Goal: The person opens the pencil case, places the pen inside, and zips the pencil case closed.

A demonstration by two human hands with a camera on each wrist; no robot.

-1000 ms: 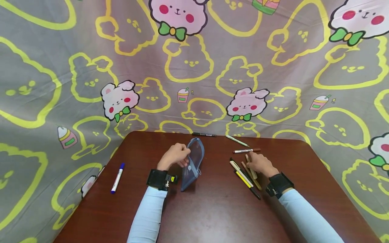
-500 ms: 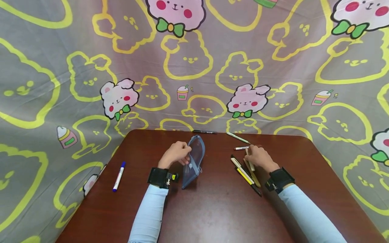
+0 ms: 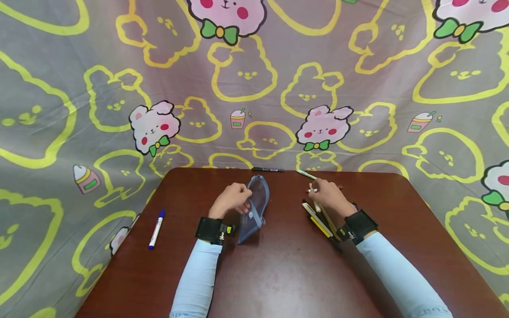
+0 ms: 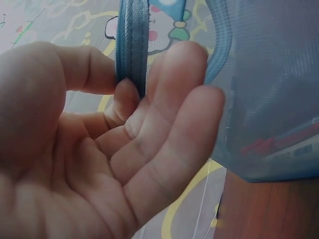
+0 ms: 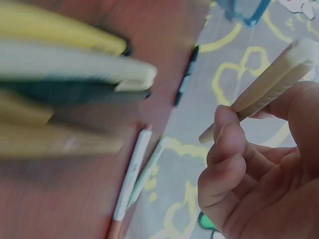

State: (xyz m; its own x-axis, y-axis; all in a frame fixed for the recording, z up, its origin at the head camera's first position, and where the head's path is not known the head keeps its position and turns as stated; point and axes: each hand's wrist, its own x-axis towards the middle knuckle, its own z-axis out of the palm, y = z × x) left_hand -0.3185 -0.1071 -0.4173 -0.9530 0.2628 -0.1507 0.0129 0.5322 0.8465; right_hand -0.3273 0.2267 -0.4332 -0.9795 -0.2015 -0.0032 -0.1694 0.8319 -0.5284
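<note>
My left hand (image 3: 232,199) pinches the zippered edge of a blue mesh pouch (image 3: 247,227) and holds it up off the tabletop. In the left wrist view, thumb and index finger grip the zipper tape (image 4: 132,45) while the other fingers curve loosely. A reddish, blurred shape shows through the mesh (image 4: 269,84); whether it lies inside or behind, I cannot tell. My right hand (image 3: 332,198) pinches a beige pen (image 5: 271,82), raised above the table. Below that hand lie several pens, including a yellow one (image 3: 319,224) and a cream one (image 5: 75,62).
A blue-capped white marker (image 3: 157,229) lies at the left of the brown table (image 3: 278,274). Along the back are a black marker (image 3: 267,169) and a pale green pen (image 3: 305,174). A white-and-brown marker (image 5: 132,174) is partly covered by my right hand in the head view.
My right hand has picked up the beige pen from the pen group and moved left with it, towards the pouch. My left hand keeps its hold on the pouch, nearly still.
</note>
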